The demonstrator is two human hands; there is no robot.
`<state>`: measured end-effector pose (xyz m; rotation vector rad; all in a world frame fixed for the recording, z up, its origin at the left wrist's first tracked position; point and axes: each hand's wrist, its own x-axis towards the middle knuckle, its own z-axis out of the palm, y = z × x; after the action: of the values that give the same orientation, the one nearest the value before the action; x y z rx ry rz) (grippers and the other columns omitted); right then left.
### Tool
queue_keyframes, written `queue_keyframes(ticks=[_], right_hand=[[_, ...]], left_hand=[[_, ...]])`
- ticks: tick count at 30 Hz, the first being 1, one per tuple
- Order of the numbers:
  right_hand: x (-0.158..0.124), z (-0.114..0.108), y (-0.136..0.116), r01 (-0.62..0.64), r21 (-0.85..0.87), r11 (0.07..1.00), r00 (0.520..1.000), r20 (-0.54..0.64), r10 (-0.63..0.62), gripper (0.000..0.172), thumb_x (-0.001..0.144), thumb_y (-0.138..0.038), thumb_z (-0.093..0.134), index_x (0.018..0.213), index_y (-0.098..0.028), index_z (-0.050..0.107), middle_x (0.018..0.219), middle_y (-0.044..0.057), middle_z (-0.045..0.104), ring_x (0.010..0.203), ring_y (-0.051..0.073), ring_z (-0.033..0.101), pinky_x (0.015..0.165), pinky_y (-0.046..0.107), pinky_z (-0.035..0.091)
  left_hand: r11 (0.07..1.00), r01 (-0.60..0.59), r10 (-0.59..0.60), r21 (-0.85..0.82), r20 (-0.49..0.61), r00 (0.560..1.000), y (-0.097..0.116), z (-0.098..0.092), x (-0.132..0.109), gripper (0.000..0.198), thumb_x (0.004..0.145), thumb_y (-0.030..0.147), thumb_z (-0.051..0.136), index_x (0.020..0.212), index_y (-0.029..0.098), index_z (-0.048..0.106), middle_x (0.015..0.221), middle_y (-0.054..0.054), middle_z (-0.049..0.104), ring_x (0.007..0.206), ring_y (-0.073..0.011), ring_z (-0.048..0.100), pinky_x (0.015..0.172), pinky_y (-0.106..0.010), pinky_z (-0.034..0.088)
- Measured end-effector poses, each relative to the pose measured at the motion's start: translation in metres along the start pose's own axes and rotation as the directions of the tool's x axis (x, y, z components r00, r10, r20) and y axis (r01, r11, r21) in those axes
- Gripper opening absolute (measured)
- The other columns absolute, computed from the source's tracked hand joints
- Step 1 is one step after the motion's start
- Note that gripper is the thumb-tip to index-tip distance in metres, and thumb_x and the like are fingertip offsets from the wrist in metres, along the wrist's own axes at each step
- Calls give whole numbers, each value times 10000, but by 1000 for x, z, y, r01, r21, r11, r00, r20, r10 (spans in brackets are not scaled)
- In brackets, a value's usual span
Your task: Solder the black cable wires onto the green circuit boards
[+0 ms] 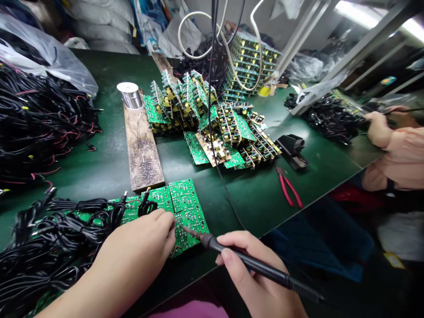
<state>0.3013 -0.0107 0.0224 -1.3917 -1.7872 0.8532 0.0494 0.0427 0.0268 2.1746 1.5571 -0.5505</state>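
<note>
Showing a green board [195, 216] dotted with silvery solder, near the front edge of the tabletop [251, 194]. Curling the left hand [145, 245] over its left edge, not revealing whether pinching anything. Gripping a black iron [251, 263] in the right hand [265, 288], tip-first toward the board.

One view, worn at the person's head, looks forward and steeply down over a smooth dark-green workbench [258, 198], its near edge slanting from seven o'clock up to three; the bare left hand [145, 247] at seven o'clock and bare right hand [261, 274] at five loom large, close below the lens; farther off stands a tall tiered stack of green-and-yellow circuit boards [248, 62] at one o'clock; a bright white tube lamp [357, 15] crosses the top at two.
</note>
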Motion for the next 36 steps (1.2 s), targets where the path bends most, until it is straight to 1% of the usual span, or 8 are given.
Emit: queue_keyframes(ticks=[4, 6, 9, 13, 19, 24, 31, 36], right_hand=[[0, 3, 7, 29, -42, 999, 987, -155, -35, 220, 1159, -260, 646, 1300, -379, 765, 1065, -11, 861, 856, 168, 859, 799, 238, 728], [3, 12, 15, 79, -99, 992, 973, -208, -99, 256, 1154, -227, 646, 1352, -350, 752, 1210, 42, 837, 985, 202, 864, 918, 311, 744], [7, 34, 31, 168, -209, 963, 957, -199, -211, 341, 1106, -177, 704, 1430, -280, 705, 1366, 125, 763, 1222, 270, 830, 1087, 419, 714], [9, 58, 43, 215, -262, 941, 950, -170, -264, 472, 1046, -118, 749, 1490, -248, 653, 1397, 171, 733, 1267, 312, 828, 1055, 429, 731], [7, 63, 40, 214, -245, 946, 952, -167, -258, 491, 1041, -108, 733, 1500, -253, 634, 1402, 172, 728, 1256, 305, 837, 1050, 412, 733], [8, 60, 40, 214, -231, 949, 954, -160, -254, 489, 1043, -111, 732, 1499, -259, 632, 1400, 167, 741, 1239, 300, 844, 1056, 415, 731], [9, 58, 40, 208, -192, 959, 962, -136, -235, 423, 1060, -121, 714, 1466, -228, 666, 1384, 177, 752, 1209, 295, 850, 1049, 416, 731], [13, 56, 40, 218, -150, 964, 964, -121, -237, 422, 1058, -100, 714, 1459, -222, 668, 1364, 152, 755, 1236, 258, 828, 1092, 373, 699]], left_hand=[[999, -5, 4, 35, 24, 1000, 1, -3, 2, 381, 1066, 131, 383, 1145, 203, 749, 1201, -126, 738, 1095, -344, 757, 947, -494, 617], [999, 9, -10, 45, 31, 999, 1, -3, 2, 383, 1093, 162, 370, 1142, 204, 748, 1201, -125, 730, 1089, -341, 759, 949, -499, 624], [998, 8, -10, 62, 30, 1000, 0, -1, 1, 384, 1094, 165, 366, 1144, 205, 745, 1201, -125, 728, 1111, -347, 759, 969, -514, 630], [996, 3, -5, 85, 25, 1000, -1, 2, -1, 408, 1097, 170, 331, 1100, 203, 738, 1172, -126, 730, 1091, -350, 767, 963, -525, 637], [994, 30, -54, -107, -229, 972, -8, 16, -1, 396, 1148, 376, 350, 1214, 220, 708, 1241, -124, 765, 1091, -322, 790, 921, -458, 628], [975, -55, -30, -214, -377, 926, -16, 24, -4, 432, 1138, 445, 349, 1139, 277, 747, 1182, -76, 825, 1033, -300, 808, 827, -407, 594], [952, -119, 0, -283, -387, 922, -17, 23, 3, 410, 1149, 448, 369, 1178, 283, 744, 1174, -60, 839, 1021, -292, 809, 848, -404, 573], [978, -46, -2, -202, -232, 973, -12, 20, 10, 415, 1165, 395, 331, 1164, 277, 729, 1204, -79, 819, 1101, -332, 803, 924, -469, 575]])
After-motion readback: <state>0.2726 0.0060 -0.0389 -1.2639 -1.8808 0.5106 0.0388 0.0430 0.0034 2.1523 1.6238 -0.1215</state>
